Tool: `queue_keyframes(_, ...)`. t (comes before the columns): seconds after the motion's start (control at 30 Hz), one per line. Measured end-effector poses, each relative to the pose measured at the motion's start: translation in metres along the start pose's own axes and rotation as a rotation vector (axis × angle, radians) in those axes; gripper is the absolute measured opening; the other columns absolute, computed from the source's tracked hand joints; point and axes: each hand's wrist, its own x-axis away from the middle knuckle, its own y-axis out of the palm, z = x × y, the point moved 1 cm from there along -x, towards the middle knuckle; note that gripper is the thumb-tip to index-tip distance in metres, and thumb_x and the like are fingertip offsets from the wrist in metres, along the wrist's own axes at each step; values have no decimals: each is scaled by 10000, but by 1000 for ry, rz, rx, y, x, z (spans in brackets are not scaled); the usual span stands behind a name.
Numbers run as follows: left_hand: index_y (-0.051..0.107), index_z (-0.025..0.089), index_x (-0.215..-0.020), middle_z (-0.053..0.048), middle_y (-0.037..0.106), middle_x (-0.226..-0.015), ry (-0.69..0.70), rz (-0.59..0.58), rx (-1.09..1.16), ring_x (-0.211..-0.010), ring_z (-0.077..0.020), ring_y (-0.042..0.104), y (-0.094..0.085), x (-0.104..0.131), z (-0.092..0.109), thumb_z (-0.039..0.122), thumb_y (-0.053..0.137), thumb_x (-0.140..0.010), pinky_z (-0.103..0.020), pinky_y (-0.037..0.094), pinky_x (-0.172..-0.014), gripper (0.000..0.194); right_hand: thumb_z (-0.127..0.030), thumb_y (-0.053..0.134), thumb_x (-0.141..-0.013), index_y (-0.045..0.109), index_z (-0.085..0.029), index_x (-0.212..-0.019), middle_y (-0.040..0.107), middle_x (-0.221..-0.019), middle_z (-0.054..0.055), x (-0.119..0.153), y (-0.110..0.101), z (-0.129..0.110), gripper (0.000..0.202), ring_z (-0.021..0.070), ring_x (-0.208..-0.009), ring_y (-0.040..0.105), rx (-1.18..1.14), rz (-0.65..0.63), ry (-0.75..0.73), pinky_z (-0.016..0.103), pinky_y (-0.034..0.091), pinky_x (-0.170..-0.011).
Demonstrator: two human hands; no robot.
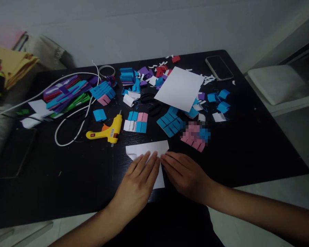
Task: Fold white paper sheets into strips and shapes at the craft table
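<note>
A folded white sheet of paper [147, 148] lies on the black table in front of me, its upper part folded across and its lower part partly covered. My left hand [137, 183] lies over the paper, fingers stretched out and pressing on it. At the paper's right edge, my right hand [186, 175] rests with its fingers extended together, the tips touching the paper beside my left fingertips; its thumb is hidden. Just beyond the hands are folded paper blocks: a white, blue and pink one [136, 121], a blue one [170, 121] and a pink-and-blue one [192, 140], partly pixelated.
A yellow glue gun [105, 132] lies at left near a white cable [58, 132]. Black scissors [154, 109] sit partly under a flat white sheet [180, 87]. Colored paper strips [68, 92], loose scraps and a phone [218, 67] lie farther back. A second dark phone-like object [14, 152] is at far left.
</note>
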Motion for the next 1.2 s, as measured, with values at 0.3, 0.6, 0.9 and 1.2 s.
queue_keyframes(0.3, 557, 9, -1418, -210, 577, -1513, -5, 11, 7, -1416, -357, 545, 1, 0, 2, -18, 397, -925, -518, 509, -1131, 519, -49, 590, -954, 726, -65, -1213, 779, -1184, 167, 2, -8, 13, 293, 313, -1138, 720, 80, 0, 107, 465, 655, -915)
queue_keyframes(0.6, 568, 24, -1411, -185, 591, -1508, -10, 31, 2, -1395, -343, 570, 1, -1, 2, -49, 375, -893, -500, 528, -1121, 558, -53, 595, -931, 730, -62, -1171, 769, -1157, 189, -4, -12, 16, 276, 311, -1100, 717, 71, 58, 131, 479, 655, -914)
queue_keyframes(0.9, 556, 42, -1417, -180, 586, -1515, -47, 74, 56, -1408, -323, 563, 7, 2, 3, -20, 397, -919, -502, 540, -1126, 526, -81, 599, -920, 725, -94, -1113, 775, -1107, 161, -6, -13, -15, 231, 289, -1110, 715, -113, 125, 37, 457, 644, -926)
queue_keyframes(1.2, 611, 14, -1319, -208, 620, -1468, -71, 76, 135, -1401, -324, 572, 6, 2, 2, -16, 444, -917, -491, 543, -1142, 436, -52, 487, -966, 687, -59, -1226, 760, -1210, 197, -9, 3, -12, 328, 290, -1244, 689, -141, -36, -8, 517, 569, -1090)
